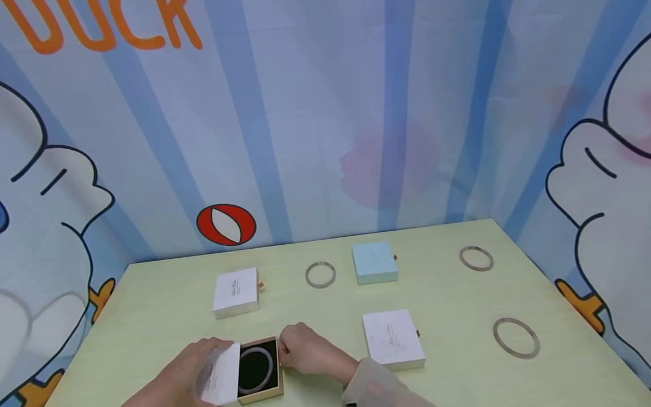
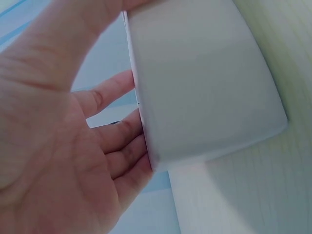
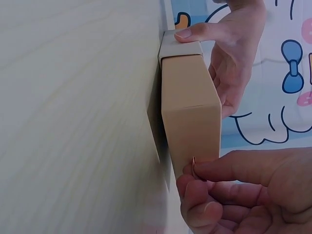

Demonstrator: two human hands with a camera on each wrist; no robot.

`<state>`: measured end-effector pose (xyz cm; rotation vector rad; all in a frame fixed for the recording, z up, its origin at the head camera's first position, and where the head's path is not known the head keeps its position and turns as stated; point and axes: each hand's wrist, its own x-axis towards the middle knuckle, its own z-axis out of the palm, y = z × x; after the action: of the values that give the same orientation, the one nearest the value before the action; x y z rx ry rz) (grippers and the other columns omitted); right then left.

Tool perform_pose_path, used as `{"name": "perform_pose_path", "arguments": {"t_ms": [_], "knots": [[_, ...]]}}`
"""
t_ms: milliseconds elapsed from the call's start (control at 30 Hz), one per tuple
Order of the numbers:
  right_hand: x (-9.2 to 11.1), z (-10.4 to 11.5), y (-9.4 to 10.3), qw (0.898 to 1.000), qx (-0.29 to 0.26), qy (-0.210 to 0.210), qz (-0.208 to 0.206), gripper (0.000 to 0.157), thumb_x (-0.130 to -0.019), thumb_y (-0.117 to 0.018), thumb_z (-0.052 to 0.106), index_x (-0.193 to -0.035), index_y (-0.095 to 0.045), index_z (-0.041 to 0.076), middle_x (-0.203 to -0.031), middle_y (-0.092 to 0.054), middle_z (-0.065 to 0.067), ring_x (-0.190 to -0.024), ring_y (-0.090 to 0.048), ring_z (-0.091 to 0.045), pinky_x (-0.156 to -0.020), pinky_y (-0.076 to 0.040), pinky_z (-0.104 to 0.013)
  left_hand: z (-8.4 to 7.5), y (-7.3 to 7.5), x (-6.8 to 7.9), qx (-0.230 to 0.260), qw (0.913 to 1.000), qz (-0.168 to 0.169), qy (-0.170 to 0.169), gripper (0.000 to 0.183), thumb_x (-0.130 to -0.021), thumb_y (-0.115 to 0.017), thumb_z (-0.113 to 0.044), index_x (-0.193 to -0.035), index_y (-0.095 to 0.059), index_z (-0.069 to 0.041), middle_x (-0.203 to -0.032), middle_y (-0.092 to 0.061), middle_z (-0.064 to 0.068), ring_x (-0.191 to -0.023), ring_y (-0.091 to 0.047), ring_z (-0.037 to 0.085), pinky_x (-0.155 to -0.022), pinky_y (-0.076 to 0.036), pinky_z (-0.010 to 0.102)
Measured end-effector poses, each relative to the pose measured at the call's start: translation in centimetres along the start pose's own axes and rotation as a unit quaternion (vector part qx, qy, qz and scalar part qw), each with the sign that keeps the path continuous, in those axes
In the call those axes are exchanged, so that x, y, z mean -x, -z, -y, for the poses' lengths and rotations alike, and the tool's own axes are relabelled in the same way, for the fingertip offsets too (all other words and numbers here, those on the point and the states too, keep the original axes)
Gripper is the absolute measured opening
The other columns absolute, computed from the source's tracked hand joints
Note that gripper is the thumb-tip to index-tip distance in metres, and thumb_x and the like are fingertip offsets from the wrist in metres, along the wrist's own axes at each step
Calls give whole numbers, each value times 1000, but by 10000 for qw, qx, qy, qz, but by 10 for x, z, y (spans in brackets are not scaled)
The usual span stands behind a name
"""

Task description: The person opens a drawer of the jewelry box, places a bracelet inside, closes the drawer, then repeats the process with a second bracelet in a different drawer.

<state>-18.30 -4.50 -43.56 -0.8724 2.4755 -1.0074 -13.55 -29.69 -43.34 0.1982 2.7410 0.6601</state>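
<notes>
A white drawer-style jewelry box lies pulled part-way open at the table's front. My left hand (image 1: pixel 185 370) grips its white outer sleeve (image 1: pixel 226 376), thumb on one edge and fingers on the opposite one. Out of the sleeve reaches the tan inner drawer (image 3: pixel 190 83), lined in black. A pale purple-grey bangle (image 1: pixel 271 370) lies in it, its left edge close by the sleeve. In the right wrist view, my right hand (image 3: pixel 239 190) pinches the small ribbon tab (image 3: pixel 194 165) on the drawer's end between thumb and finger.
Two more white boxes, one at back left (image 1: pixel 236 291) and one right of my right hand (image 1: pixel 394 339), sit on the table with a light blue box (image 1: pixel 375 263). Loose bangles lie at back middle (image 1: pixel 307 275), far right (image 1: pixel 476 248) and front right (image 1: pixel 529 355). A printed curtain (image 1: pixel 325 113) hangs behind.
</notes>
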Motion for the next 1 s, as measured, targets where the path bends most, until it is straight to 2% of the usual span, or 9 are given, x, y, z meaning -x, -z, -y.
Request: {"name": "perform_pose_path", "arguments": {"t_ms": [267, 533, 867, 1000], "knots": [[-1, -1, -3, 9999, -121, -75, -5, 48, -83, -62, -9, -50, -36, 15, -45, -24, 11, -41, -23, -2, -43, -21, -16, 1, -1, 0, -3, 9999, 27, 105, 114, -44, -94, -61, -138, -50, -16, -129, -54, 4, -106, -49, 25, -93, -46, 64], [-1, 0, -2, 9999, -96, -25, -33, 49, -82, -62, -9, -50, -34, 15, -44, -22, 11, -41, -22, -2, -42, -20, -16, 1, 1, -1, -23, 10000, 24, 38, 110, -46, -97, -55, -138, -50, -17, -128, -54, 3, -106, -49, 24, -94, -48, 60], [-2, 2, -3, 10000, 17, -34, -76, 49, -83, -64, -8, -51, -35, 15, -45, -23, 11, -40, -24, -1, -43, -22, -16, 1, 2, 2, 39, 10000, 54, -58, 108, -50, -96, -56, -139, -48, -17, -128, -53, 4, -107, -48, 25, -92, -50, 56], [-3, 3, -4, 9999, -36, -108, -33, 49, -84, -64, -8, -51, -35, 14, -45, -24, 10, -41, -24, -2, -43, -22, -17, 0, 1, 3, 34, 10000, 23, 28, 107, -49, -97, -53, -139, -48, -19, -127, -53, 2, -106, -49, 24, -91, -51, 55]]}}
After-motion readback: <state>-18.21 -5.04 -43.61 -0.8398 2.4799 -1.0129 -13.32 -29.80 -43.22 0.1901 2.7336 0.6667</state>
